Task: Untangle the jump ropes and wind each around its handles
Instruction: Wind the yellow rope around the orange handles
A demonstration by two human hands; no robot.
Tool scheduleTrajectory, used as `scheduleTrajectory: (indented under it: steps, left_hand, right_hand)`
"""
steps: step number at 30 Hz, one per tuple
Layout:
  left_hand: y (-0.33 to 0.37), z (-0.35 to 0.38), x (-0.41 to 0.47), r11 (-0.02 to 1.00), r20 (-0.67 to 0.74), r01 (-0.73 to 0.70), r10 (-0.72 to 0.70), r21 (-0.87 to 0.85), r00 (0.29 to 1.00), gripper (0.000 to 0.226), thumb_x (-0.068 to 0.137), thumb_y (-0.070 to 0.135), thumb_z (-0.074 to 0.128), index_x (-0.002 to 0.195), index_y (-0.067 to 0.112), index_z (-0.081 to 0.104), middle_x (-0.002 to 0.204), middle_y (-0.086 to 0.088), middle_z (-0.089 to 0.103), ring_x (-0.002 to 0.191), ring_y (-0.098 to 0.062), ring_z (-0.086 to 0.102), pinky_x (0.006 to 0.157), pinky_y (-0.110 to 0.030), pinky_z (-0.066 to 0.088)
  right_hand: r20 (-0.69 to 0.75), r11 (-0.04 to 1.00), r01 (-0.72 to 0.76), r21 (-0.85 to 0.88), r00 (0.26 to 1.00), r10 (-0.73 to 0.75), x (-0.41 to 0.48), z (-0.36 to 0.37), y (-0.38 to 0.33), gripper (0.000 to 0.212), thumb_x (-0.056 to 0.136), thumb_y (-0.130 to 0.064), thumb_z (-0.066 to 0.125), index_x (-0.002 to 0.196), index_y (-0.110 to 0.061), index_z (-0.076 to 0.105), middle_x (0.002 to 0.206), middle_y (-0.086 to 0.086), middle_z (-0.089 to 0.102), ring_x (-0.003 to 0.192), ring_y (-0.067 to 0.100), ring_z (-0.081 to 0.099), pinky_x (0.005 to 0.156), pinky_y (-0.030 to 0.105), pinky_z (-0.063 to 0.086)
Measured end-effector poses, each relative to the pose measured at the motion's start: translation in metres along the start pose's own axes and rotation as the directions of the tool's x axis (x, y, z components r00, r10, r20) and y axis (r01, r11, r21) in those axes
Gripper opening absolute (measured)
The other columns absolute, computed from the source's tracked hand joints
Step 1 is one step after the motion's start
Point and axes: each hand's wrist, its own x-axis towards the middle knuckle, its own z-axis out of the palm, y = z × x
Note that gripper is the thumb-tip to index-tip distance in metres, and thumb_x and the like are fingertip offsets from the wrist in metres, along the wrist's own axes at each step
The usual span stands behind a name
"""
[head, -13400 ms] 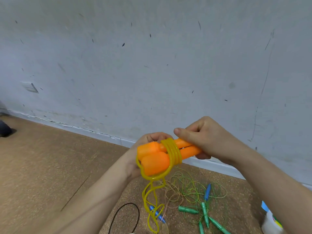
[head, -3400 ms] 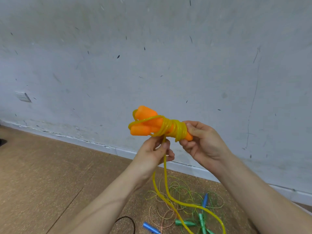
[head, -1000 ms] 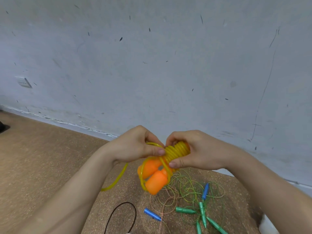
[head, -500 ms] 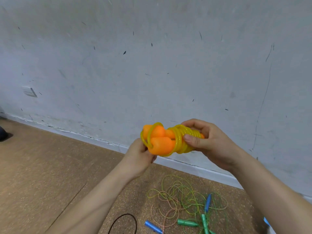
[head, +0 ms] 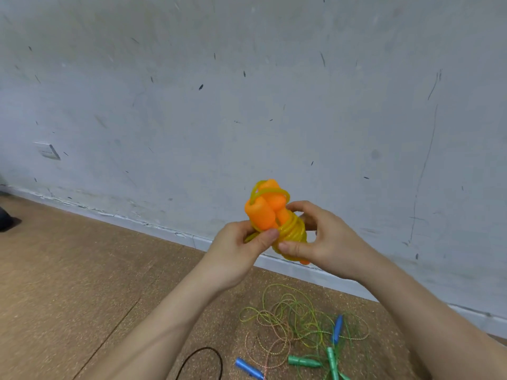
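The left hand (head: 241,248) pinches the yellow cord (head: 292,231) at the coil with thumb and fingers, and the right hand (head: 323,239) is clamped on the far side of the same bundle, held up in front of the wall (head: 247,91). The winding of this rope looks nearly finished; next the loose end probably needs tucking under a turn so it holds. The two orange handles (head: 263,212) stand side by side, tightly bound by glossy coils. Below on the floor (head: 68,270), the green and blue-handled ropes (head: 296,322) lie tangled together, still to sort.
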Motion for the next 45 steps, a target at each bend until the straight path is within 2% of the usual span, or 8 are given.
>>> scheduleTrajectory:
  steps: [10, 15, 20, 26, 29, 35, 39, 45]
  left_hand:
    - [-0.007, -0.009, 0.008, 0.964, 0.290, 0.202, -0.146, -0.173, 0.946, 0.024, 0.099, 0.016, 0.049, 0.074, 0.014, 0.048, 0.058, 0.006, 0.036, 0.048, -0.006, 0.032, 0.050, -0.017, 0.029]
    - [-0.015, -0.015, 0.007, 0.980, 0.206, 0.132, -0.162, 0.152, 0.965, 0.022, 0.099, 0.010, 0.045, 0.110, 0.017, 0.063, 0.070, 0.004, 0.052, 0.062, -0.009, 0.053, 0.069, -0.032, 0.045]
    - [-0.001, -0.004, -0.002, 0.425, 0.176, -0.247, 0.198, 0.871, 0.964, 0.024, 0.099, 0.032, 0.039, 0.112, 0.027, 0.058, 0.087, 0.000, 0.063, 0.086, -0.023, 0.060, 0.070, -0.035, 0.042]
    - [0.000, -0.003, 0.003, 0.968, -0.185, 0.061, -0.016, 0.241, 0.983, 0.009, 0.079, 0.013, 0.069, 0.075, 0.020, 0.074, 0.054, -0.001, 0.064, 0.051, -0.016, 0.059, 0.057, -0.024, 0.049]
    - [0.005, -0.009, 0.009, 0.951, -0.177, 0.232, -0.269, -0.203, 0.947, 0.005, 0.077, 0.005, 0.075, 0.076, 0.006, 0.070, 0.054, -0.010, 0.060, 0.048, -0.019, 0.053, 0.054, -0.028, 0.054]
    - [0.002, -0.012, 0.004, 0.972, 0.118, 0.230, -0.235, 0.055, 0.965, 0.031, 0.069, 0.012, 0.082, 0.098, 0.014, 0.070, 0.066, 0.001, 0.065, 0.060, -0.011, 0.059, 0.072, -0.032, 0.052]
    - [0.010, -0.010, -0.001, 0.562, 0.090, -0.112, 0.066, 0.820, 0.994, 0.030, 0.081, 0.054, 0.062, 0.100, 0.030, 0.063, 0.084, 0.008, 0.066, 0.083, -0.010, 0.059, 0.068, -0.029, 0.041]
    - [0.010, -0.013, -0.004, 0.259, 0.188, -0.205, 0.092, 0.944, 0.978, 0.039, 0.091, 0.051, 0.052, 0.116, 0.022, 0.058, 0.109, 0.001, 0.058, 0.105, -0.021, 0.046, 0.082, -0.033, 0.040]
  right_hand:
    - [0.009, 0.999, 0.018, 0.047, 1.000, -0.019, 0.009, 0.022, 0.002, 0.046, 0.077, -0.046, 0.076, 0.112, -0.023, 0.057, 0.086, -0.009, 0.063, 0.066, 0.001, 0.055, 0.058, 0.020, 0.038]
    - [-0.079, 0.994, -0.017, -0.109, 0.997, 0.008, 0.013, 0.013, 0.009, 0.037, 0.082, -0.044, 0.072, 0.104, -0.019, 0.056, 0.090, -0.003, 0.066, 0.083, 0.017, 0.063, 0.073, 0.036, 0.051]
    - [-0.099, 0.912, -0.094, -0.398, 0.993, 0.059, 0.012, 0.019, 0.004, 0.049, 0.087, -0.052, 0.060, 0.118, -0.018, 0.044, 0.101, 0.001, 0.061, 0.094, 0.026, 0.060, 0.069, 0.036, 0.044]
    - [-0.039, 0.845, 0.004, -0.534, 0.999, -0.029, 0.004, 0.028, -0.004, 0.080, 0.087, -0.041, 0.062, 0.142, -0.036, 0.003, 0.133, 0.000, 0.050, 0.112, 0.030, 0.057, 0.087, 0.045, 0.048]
    - [-0.013, 0.730, 0.111, -0.674, 0.987, -0.161, 0.004, 0.035, -0.005, 0.084, 0.089, -0.044, 0.056, 0.148, -0.026, -0.002, 0.129, 0.001, 0.048, 0.111, 0.029, 0.057, 0.085, 0.045, 0.047]
    - [0.039, 0.722, 0.120, -0.681, 0.991, -0.128, 0.005, 0.034, 0.001, 0.076, 0.084, -0.062, 0.055, 0.142, -0.033, 0.015, 0.123, -0.005, 0.058, 0.109, 0.025, 0.060, 0.080, 0.039, 0.045]
    - [-0.004, 0.671, 0.105, -0.734, 0.987, -0.159, 0.006, 0.025, 0.004, 0.072, 0.086, -0.061, 0.051, 0.143, -0.033, 0.016, 0.119, -0.008, 0.060, 0.107, 0.022, 0.061, 0.079, 0.037, 0.041]
    - [0.005, 0.599, 0.147, -0.787, 0.973, -0.231, 0.003, 0.029, 0.004, 0.066, 0.088, -0.058, 0.046, 0.143, -0.032, 0.018, 0.113, -0.007, 0.062, 0.101, 0.023, 0.063, 0.075, 0.035, 0.038]
